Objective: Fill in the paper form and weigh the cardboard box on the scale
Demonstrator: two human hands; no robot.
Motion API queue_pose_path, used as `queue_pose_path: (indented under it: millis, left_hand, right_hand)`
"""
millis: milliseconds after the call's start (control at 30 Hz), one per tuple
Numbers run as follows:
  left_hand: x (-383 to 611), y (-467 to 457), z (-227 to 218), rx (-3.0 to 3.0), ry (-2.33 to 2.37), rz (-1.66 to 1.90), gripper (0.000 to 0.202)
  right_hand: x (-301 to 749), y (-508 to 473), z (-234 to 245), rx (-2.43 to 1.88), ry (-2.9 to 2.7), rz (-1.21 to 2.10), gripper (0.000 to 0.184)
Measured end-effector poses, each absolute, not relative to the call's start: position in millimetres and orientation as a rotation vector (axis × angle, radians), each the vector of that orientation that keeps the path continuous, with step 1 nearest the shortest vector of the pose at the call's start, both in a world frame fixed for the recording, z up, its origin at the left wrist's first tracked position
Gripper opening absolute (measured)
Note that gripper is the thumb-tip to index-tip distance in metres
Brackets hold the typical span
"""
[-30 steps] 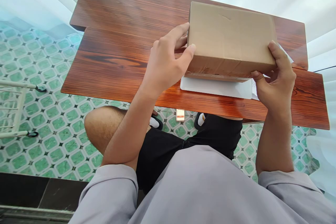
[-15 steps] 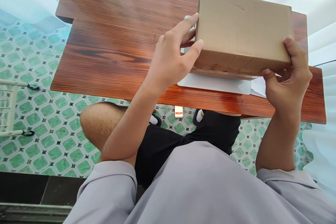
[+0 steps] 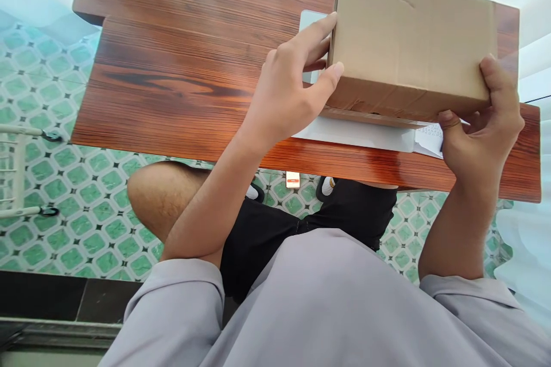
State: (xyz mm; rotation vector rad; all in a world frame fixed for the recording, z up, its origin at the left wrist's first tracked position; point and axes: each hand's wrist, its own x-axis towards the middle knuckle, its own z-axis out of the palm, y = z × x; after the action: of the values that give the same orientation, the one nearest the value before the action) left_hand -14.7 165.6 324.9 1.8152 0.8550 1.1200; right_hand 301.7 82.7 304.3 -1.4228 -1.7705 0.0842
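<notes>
A closed brown cardboard box (image 3: 413, 34) is held between my two hands over the right part of the wooden table. Against the box's left end, my left hand (image 3: 297, 80) presses with its fingertips, the thumb at the lower front corner. My right hand (image 3: 486, 120) grips the front right corner, thumb below and index finger on top; its other fingers are partly hidden. Beneath the box shows a pale flat panel (image 3: 365, 133), mostly covered. A sheet of paper with writing (image 3: 429, 139) sticks out by my right thumb.
The brown wooden table (image 3: 172, 74) has a stepped left edge. On the green tiled floor lies a phone with a lit screen (image 3: 293, 179), between my feet. A white wheeled rack (image 3: 19, 175) stands at the left. Pale curtains (image 3: 534, 149) hang on the right.
The box and both hands have shifted slightly right and up in the picture. The table's left end has moved left in view. The grip looks the same.
</notes>
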Motion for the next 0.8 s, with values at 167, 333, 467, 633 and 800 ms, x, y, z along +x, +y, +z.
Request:
queue_pose_path:
  millis: [167, 333, 467, 633, 800]
  left_hand:
    - [-15.2, 165.5, 326.2, 1.801, 0.860, 1.115, 0.044]
    - [-17.0, 164.5, 328.7, 1.837, 0.873, 1.075, 0.045]
    - [-17.3, 163.6, 330.5, 1.826, 0.895, 1.049, 0.048]
    - [-18.6, 160.1, 335.1, 1.854, 0.931, 0.991, 0.051]
    - [-18.7, 157.6, 336.4, 1.845, 0.942, 0.924, 0.060]
  right_hand:
    - [300.5, 81.8, 303.8, -1.407, -1.753, 0.075, 0.072]
    - [302.2, 81.3, 304.7, -1.421, -1.785, 0.038, 0.075]
    - [301.3, 79.6, 309.1, -1.470, -1.818, 0.051, 0.076]
    - [304.0, 74.7, 318.5, -1.573, -1.868, 0.123, 0.084]
    - [313.8, 73.1, 331.7, -1.751, -1.964, 0.142, 0.096]
